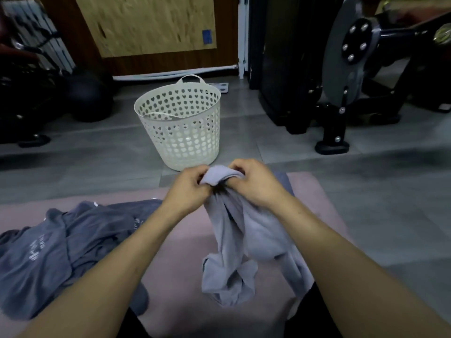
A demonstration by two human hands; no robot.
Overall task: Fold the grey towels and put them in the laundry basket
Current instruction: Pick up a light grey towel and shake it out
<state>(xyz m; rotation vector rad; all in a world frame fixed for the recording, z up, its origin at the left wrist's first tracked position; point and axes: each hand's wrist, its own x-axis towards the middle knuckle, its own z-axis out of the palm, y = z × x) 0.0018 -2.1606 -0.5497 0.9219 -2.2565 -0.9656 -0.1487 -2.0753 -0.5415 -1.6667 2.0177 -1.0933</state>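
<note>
Both hands are up together just in front of the laundry basket (180, 125); the left hand (189, 189) and right hand (253, 181) each clamp the bunched top edge of a light grey towel (244, 242), knuckles nearly touching; the towel hangs crumpled down from the grip onto the pink mat (175, 250); nearer than the basket and off to its left, a darker grey towel pile (63, 250) lies rumpled on the same mat; the basket stands upright on the grey floor (366, 203), beyond the mat's far edge.
</note>
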